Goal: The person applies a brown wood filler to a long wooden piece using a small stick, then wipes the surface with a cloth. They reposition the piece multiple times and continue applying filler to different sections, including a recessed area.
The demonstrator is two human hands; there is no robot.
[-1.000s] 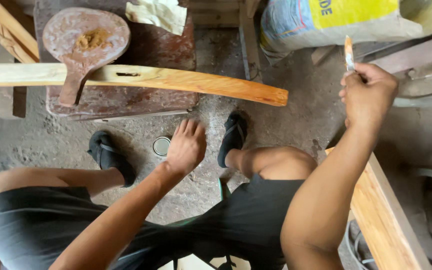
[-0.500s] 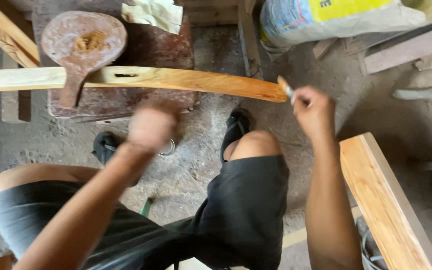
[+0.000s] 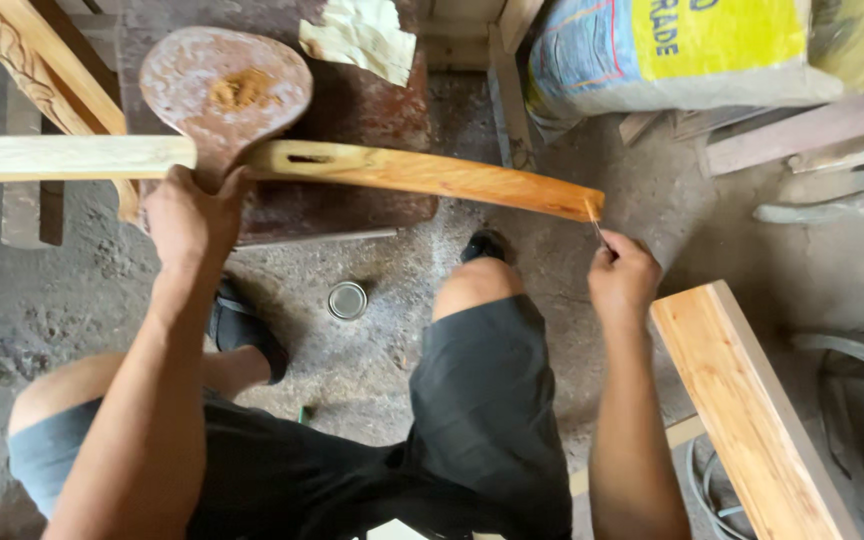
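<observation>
Sack at one o'clock: bulging yellow-and-blue sack (image 3: 672, 50).
Left hand (image 3: 190, 215) grips the curved, glossy wooden slat (image 3: 422, 175); right hand (image 3: 622, 280) pinches a thin brush (image 3: 597, 225) at its tip.

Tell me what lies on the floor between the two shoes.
A small round tin stands on the dusty floor between the left shoe and right shoe, seen in the head view.
</observation>
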